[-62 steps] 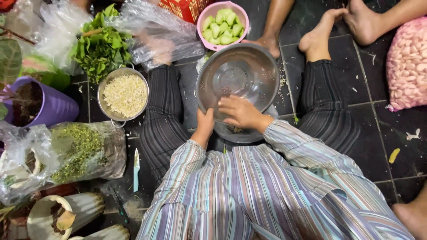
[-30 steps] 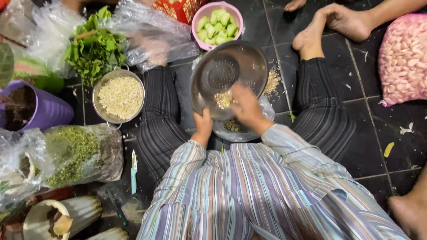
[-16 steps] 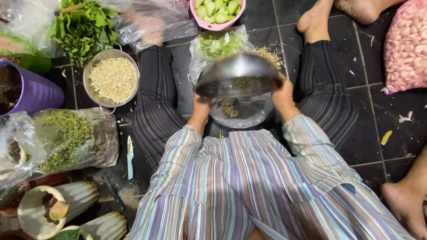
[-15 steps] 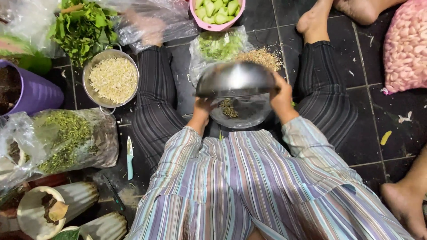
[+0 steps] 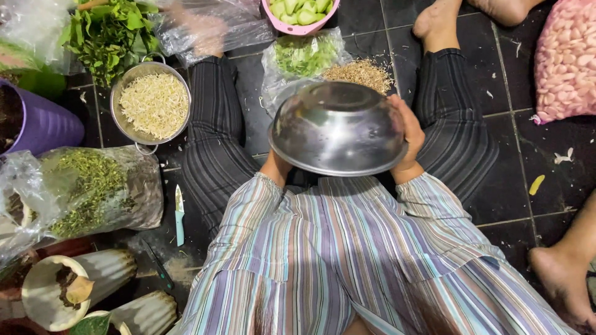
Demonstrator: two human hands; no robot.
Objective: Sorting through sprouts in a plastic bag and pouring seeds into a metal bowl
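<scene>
I hold a steel bowl (image 5: 338, 127) tipped forward, its rounded outside facing me, above the floor between my legs. My right hand (image 5: 406, 139) grips its right rim. My left hand (image 5: 276, 169) holds the left rim from below and is mostly hidden by the bowl. Just past the bowl a small heap of brownish scraps (image 5: 360, 73) lies on a clear plastic bag (image 5: 292, 62) with green pieces in it.
A metal colander of bean sprouts (image 5: 152, 104) sits at left, leafy greens (image 5: 105, 34) behind it. A purple pot (image 5: 37, 121), a bag of chopped greens (image 5: 93, 186), a small knife (image 5: 179, 216), a pink bowl (image 5: 301, 13), a bag of pale cloves (image 5: 568, 59), other people's feet (image 5: 562, 273).
The bowl was flat with my right hand inside; both hands have lifted and tipped it forward. A heap of scraps now lies on the bag beyond it.
</scene>
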